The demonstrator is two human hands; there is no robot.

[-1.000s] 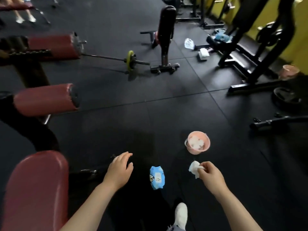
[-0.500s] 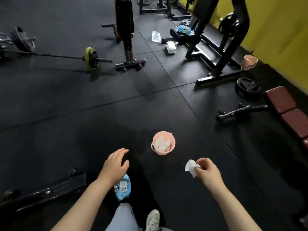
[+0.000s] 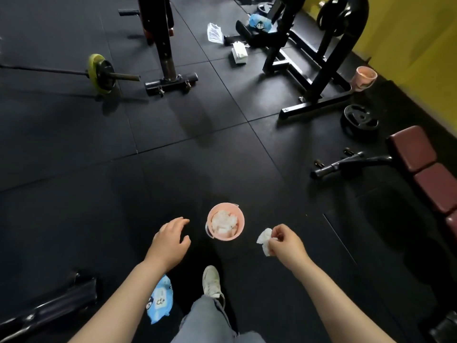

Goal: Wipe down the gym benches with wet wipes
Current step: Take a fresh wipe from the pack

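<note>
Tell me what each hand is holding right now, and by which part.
The right hand pinches a crumpled white wipe by its near edge, between thumb and fingertips. The left hand holds nothing.

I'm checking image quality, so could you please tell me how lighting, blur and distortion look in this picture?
Head view: dim overall, with soft sheen on the black floor mats; wide-angle bending curves the yellow wall and edges; the crumpled wipe in the right hand looks slightly overexposed; edges are soft.

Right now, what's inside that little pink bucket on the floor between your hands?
The pink bucket holds a heap of crumpled white wipes, piled close to its rim. Whatever lies beneath that heap, and the bucket's bottom, is covered and cannot be seen.
</note>
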